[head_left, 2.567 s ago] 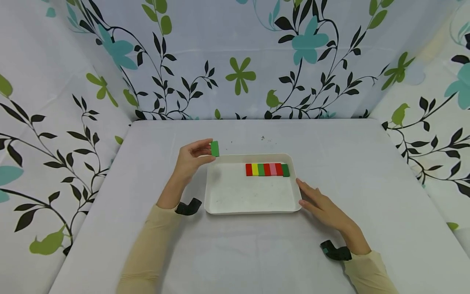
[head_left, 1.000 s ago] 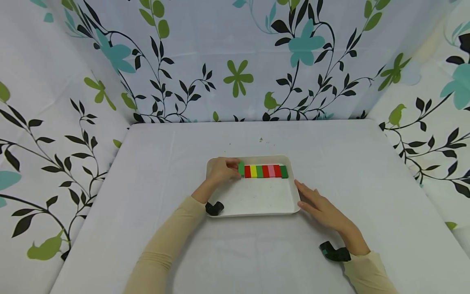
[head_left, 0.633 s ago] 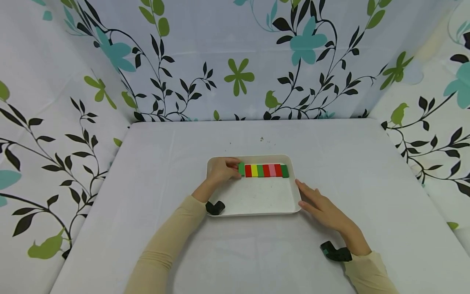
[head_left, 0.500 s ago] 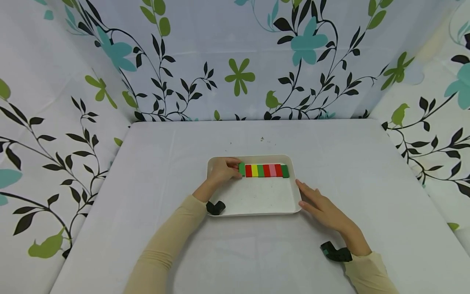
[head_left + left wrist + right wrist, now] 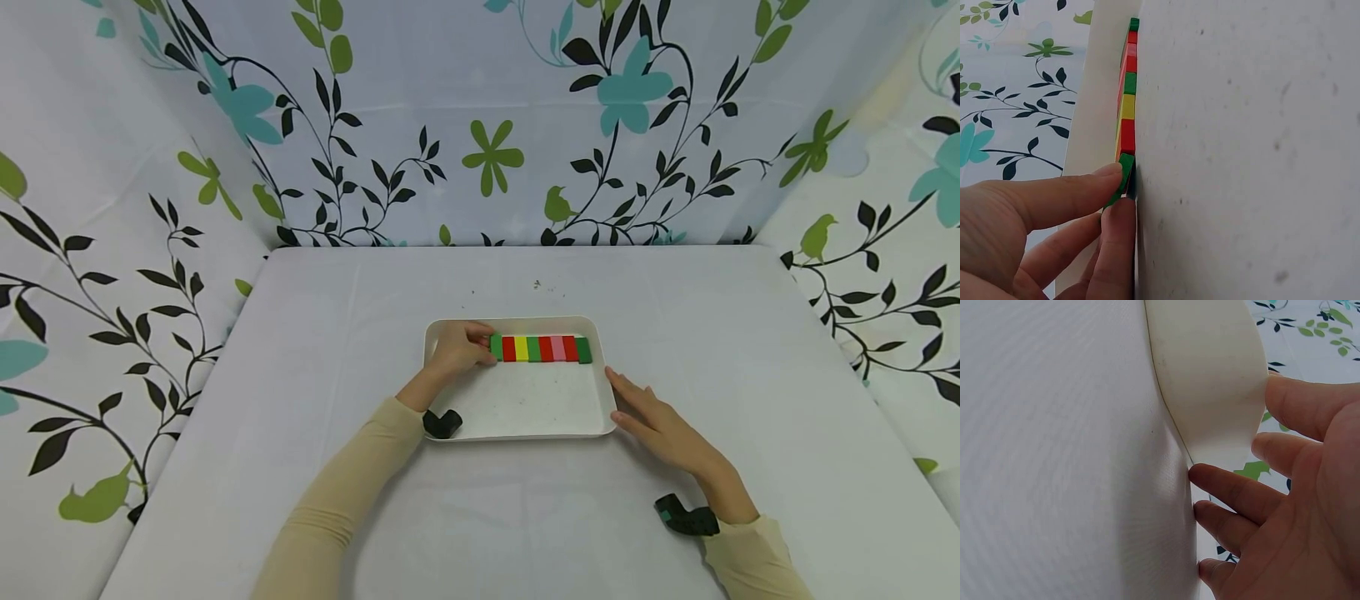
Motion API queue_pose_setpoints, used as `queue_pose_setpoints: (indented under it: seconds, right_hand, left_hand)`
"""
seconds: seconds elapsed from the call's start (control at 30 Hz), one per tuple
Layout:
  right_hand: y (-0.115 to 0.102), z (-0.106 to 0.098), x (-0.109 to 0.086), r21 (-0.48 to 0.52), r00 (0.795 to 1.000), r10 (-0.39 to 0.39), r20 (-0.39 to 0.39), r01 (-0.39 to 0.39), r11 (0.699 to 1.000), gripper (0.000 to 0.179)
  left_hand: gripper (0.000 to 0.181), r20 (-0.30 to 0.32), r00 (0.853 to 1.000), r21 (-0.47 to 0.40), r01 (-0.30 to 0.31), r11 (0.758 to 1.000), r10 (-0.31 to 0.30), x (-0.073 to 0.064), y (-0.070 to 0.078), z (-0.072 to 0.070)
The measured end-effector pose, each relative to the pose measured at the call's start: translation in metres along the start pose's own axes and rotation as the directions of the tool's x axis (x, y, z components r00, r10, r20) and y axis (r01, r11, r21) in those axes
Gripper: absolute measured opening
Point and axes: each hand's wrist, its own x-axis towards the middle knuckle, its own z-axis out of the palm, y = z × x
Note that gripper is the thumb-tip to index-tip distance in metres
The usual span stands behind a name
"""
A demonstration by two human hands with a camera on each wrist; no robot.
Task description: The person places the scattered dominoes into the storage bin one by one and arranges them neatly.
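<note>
My left hand (image 5: 455,348) is inside the white tray (image 5: 517,435), pinching a small green rectangular block (image 5: 496,348) between thumb and fingers. That block sits at the left end of a row of similar blocks, right beside a red block (image 5: 509,348). In the left wrist view the pinched green block (image 5: 1125,172) leans slightly against the line of the row. Yellow, green, red and pink blocks continue the row, ending in a dark green block (image 5: 583,349). My right hand (image 5: 660,423) rests with extended fingers at the tray's right side; its fingertips touch the tray wall (image 5: 1210,375).
A white cloth (image 5: 525,517) covers the table under the tray. Small crumbs (image 5: 537,286) lie behind the tray. Printed curtains (image 5: 420,75) with leaves and flowers enclose the table at the back and sides. Black wrist cameras (image 5: 442,424) sit on both wrists.
My left hand has carried the green block from beyond the tray's left back corner rightward to the row's left end, where the block has tipped down flatter. My right hand stays in place.
</note>
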Motion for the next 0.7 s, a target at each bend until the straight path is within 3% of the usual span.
queue_pose_setpoints:
  seconds: [0.43,0.7]
  right_hand:
    - [0.0002,-0.0006,0.0003,-0.003,1.0,0.004,0.004,-0.004,1.0,0.067]
    - [0.0002,-0.0002,0.0004,-0.006,1.0,0.006,0.002,-0.006,1.0,0.067]
  left_hand:
    - [0.046,0.016,0.999,0.091,-0.039,0.995,0.038,0.0014,-0.002,0.0013]
    - [0.047,0.023,0.999,0.078,-0.033,0.996,0.031,0.0022,-0.0031,0.0014]
